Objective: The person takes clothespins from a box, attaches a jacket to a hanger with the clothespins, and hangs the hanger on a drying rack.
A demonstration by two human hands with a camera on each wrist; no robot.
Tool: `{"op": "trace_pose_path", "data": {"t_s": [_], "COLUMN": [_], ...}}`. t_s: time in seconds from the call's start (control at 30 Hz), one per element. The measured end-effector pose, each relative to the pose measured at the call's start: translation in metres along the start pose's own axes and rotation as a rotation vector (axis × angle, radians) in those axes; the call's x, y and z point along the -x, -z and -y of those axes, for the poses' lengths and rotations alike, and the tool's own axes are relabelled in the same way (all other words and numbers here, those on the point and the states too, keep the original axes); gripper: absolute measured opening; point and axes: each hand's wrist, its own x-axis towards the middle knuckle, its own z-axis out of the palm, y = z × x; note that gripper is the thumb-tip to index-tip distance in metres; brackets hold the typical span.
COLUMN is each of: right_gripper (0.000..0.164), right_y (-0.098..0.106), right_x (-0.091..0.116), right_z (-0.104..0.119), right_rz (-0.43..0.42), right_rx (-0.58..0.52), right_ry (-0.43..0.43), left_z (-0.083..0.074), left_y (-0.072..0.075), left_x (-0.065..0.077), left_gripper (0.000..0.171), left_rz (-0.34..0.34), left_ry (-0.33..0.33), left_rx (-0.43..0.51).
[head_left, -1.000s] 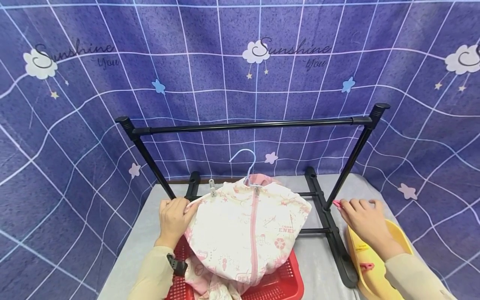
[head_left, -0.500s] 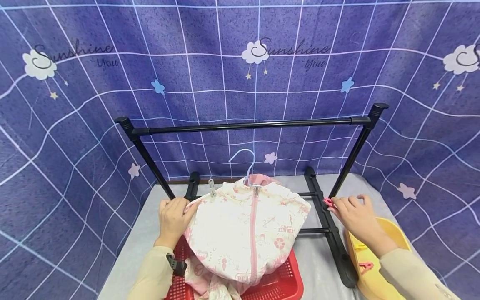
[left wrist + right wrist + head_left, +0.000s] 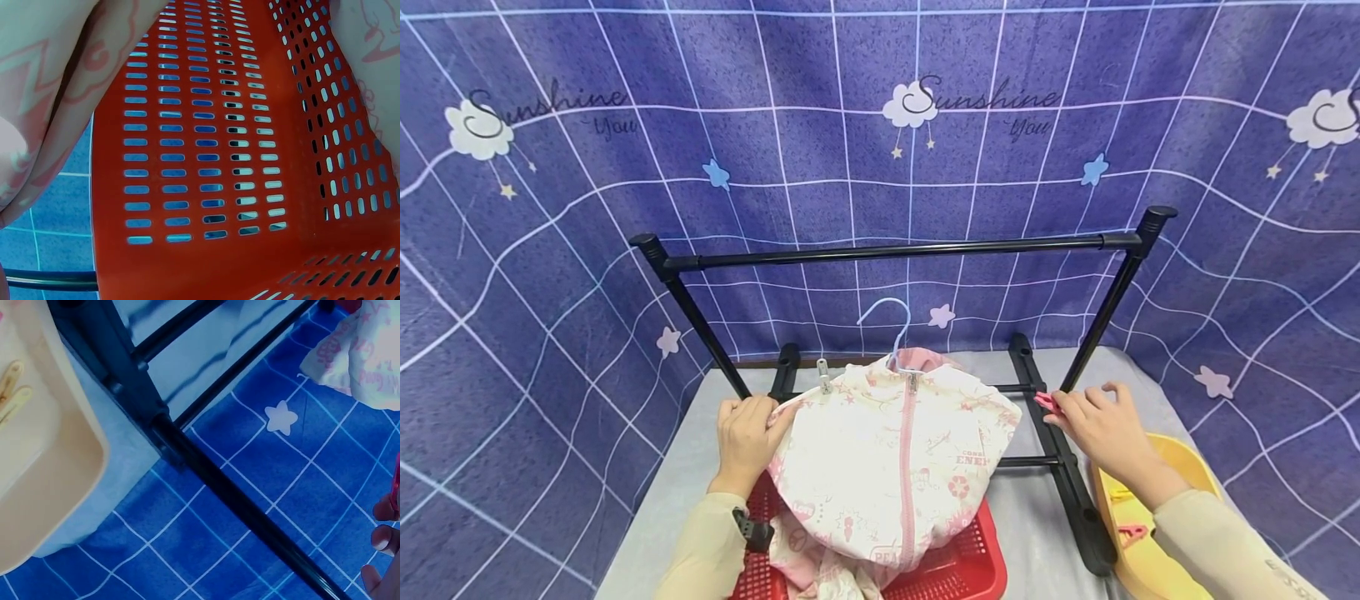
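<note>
A white zip-up jacket with pink prints [image 3: 857, 467] hangs on a light blue hanger [image 3: 904, 313], whose hook sticks up from the collar. My left hand [image 3: 747, 437] holds the jacket's left shoulder, thumb over the front. Beside that hand, a clear clothespin [image 3: 824, 377] stands clipped on the shoulder. My right hand [image 3: 1101, 429] pinches a pink clothespin [image 3: 1047, 402], to the right of the jacket and apart from it. At the edge of the right wrist view, fingertips [image 3: 386, 537] and a bit of the clothespin show. The left wrist view does not clearly show the left hand's grip.
Behind the jacket stands a black clothes rack [image 3: 895, 252]. Below lies a red perforated basket [image 3: 992, 554] with more printed cloth [image 3: 820, 575] in it. A yellow basin [image 3: 1198, 467] at the right holds a pink clothespin [image 3: 1131, 535] and a yellow one [image 3: 1120, 495].
My right hand has moved left with the pink clothespin, from beside the rack's right post toward the jacket. My left hand and the jacket have stayed in place.
</note>
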Motion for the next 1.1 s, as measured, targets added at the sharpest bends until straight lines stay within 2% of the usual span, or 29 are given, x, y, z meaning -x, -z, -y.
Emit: {"op": "trace_pose_path", "data": {"t_s": [0.33, 0.67, 0.9, 1.1], "right_gripper": [0.049, 0.05, 0.045, 0.045], "right_y": [0.001, 0.001, 0.0, 0.0], "right_x": [-0.002, -0.016, -0.026, -0.033], "right_z": [0.002, 0.006, 0.01, 0.014], "right_rz": [0.034, 0.024, 0.012, 0.069], "right_rx": [-0.022, -0.076, -0.097, -0.068], "right_ry": [0.01, 0.022, 0.019, 0.033], "left_z": [0.0, -0.002, -0.002, -0.002], "left_y": [0.001, 0.002, 0.002, 0.001], "left_x": [0.0, -0.002, -0.002, -0.001], "left_gripper": [0.05, 0.05, 0.051, 0.052], "left_rz": [0.003, 0.01, 0.015, -0.012], "left_ry": [0.007, 0.013, 0.021, 0.01], "left_rx": [0.003, 0.011, 0.004, 0.0]}}
